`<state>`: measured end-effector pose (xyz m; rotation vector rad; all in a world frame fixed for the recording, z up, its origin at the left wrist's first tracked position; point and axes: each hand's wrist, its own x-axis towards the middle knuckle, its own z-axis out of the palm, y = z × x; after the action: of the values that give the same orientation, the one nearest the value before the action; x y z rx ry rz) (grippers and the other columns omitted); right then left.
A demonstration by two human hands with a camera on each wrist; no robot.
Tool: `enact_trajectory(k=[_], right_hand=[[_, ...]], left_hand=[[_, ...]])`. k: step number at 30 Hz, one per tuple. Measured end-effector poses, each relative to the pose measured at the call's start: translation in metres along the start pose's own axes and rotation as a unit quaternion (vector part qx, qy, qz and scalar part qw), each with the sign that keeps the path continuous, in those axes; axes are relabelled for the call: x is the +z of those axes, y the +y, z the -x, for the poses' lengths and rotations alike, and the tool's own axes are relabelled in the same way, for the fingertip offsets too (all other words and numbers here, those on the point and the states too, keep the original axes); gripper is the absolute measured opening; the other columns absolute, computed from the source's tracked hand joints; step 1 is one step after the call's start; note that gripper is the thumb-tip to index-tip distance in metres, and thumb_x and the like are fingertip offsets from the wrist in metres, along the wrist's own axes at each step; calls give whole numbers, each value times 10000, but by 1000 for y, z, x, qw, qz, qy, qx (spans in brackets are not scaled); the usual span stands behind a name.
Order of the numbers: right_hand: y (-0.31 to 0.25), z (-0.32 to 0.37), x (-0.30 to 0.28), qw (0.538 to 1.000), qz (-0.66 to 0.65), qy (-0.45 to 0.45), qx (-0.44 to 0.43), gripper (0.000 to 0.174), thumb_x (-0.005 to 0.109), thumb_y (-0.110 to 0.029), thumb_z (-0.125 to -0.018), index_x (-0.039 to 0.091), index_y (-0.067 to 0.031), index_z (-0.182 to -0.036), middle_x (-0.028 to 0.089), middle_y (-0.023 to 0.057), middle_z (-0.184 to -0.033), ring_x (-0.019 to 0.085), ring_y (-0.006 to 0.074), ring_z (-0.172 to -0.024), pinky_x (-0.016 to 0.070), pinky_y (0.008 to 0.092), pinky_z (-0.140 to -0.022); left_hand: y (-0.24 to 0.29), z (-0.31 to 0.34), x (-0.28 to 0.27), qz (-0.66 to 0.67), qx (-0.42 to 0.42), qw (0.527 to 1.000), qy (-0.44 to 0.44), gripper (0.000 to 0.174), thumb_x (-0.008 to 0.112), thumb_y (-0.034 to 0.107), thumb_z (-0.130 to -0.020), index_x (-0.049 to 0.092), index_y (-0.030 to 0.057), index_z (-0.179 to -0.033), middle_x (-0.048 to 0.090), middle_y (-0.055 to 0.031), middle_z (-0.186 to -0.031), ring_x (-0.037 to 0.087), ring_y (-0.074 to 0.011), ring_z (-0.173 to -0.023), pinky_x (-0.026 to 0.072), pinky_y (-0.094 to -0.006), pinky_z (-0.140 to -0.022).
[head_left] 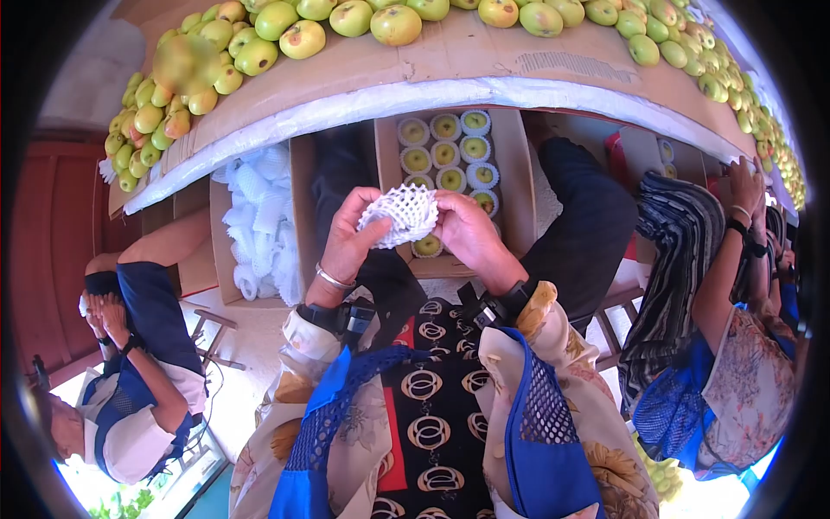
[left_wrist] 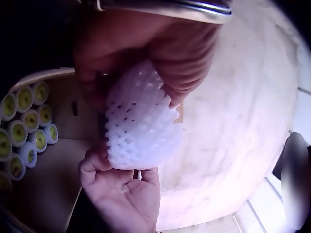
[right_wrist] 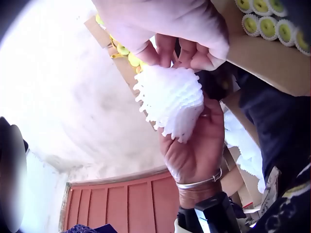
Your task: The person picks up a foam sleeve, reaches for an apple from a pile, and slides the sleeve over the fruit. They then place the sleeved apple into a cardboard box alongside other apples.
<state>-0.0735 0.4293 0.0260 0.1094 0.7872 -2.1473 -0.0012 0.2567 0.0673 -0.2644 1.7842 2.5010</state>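
Observation:
Between both hands, above the lap, is a white foam fruit net (head_left: 400,216) with an open mesh. My left hand (head_left: 347,242) grips its left side, thumb across the front. On the other side my right hand (head_left: 471,229) pinches the edge with its fingertips. In the left wrist view the foam net (left_wrist: 141,121) spreads wide between the left hand (left_wrist: 146,43) above and the right hand (left_wrist: 121,194) below. The right wrist view shows the foam net (right_wrist: 170,94) bunched, its toothed rim toward the left. No fruit shows through the mesh.
Beyond the hands stands a cardboard box (head_left: 517,186) with rows of apples in foam nets. Left of it, another box (head_left: 303,186) holds loose foam nets (head_left: 259,216). A cardboard-covered table (head_left: 415,73) bears many apples (head_left: 396,26). People sit at left (head_left: 143,381) and right (head_left: 735,372).

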Motion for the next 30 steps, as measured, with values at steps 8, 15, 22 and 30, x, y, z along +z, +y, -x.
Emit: enact_trajectory(k=[8,15,22,30], right_hand=[[0,-3,8,997,-61,45,-22,208,450,-149,-853,571,1,-931,586,50,-865,562,141,-795,456,305,-742],[2,-4,0,996,-75,47,-3,203,437,-143,-861,562,-5,-941,589,61,-898,562,157,-845,449,320,-775],[-3,-4,5,995,-86,27,-38,219,437,-179,-877,556,-19,-967,587,62,-906,554,145,-853,434,294,-786],[-27,9,18,939,276,48,-200,120,505,-175,-894,542,-61,-901,567,14,-843,511,56,-719,405,184,-622]], left_hand=[[16,3,25,-70,60,995,-48,447,567,26,-811,415,39,-1231,527,-40,-1063,499,-93,-962,405,-231,-831],[13,1,23,-131,50,988,-63,516,573,26,-809,350,44,-1274,538,-48,-1021,504,-85,-941,419,-237,-815],[10,1,22,-105,44,993,-29,393,541,-15,-798,447,39,-1176,554,-33,-977,532,-99,-896,433,-227,-789],[5,-5,17,-386,161,902,110,311,533,-18,-768,508,48,-1071,599,-111,-913,607,-231,-821,475,-289,-727]])
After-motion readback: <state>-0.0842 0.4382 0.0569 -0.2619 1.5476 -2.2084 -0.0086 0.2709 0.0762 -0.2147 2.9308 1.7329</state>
